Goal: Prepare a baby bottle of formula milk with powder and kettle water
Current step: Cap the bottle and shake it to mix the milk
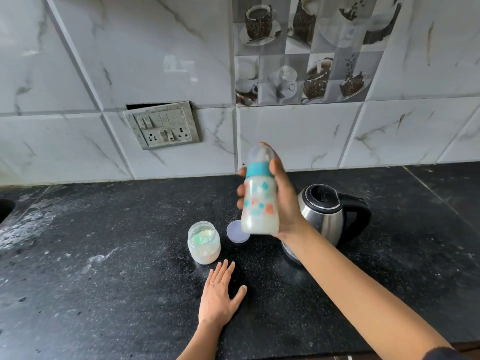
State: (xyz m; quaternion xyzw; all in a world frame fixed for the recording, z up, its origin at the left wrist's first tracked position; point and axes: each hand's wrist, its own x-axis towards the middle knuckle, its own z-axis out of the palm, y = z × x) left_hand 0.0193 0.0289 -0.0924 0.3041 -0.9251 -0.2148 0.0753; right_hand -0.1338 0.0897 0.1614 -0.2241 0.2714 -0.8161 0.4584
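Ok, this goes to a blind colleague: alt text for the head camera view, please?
A person's right hand holds up a capped baby bottle of milky liquid above a black counter, while the left hand rests flat on it. Behind stand an open jar of white powder, a loose round lid and a steel kettle.

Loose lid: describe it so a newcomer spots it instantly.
On the black granite counter, look left of the steel kettle. Between it and the open powder jar lies a round lid, partly behind the held baby bottle. It is the only flat, pale lilac disc there.
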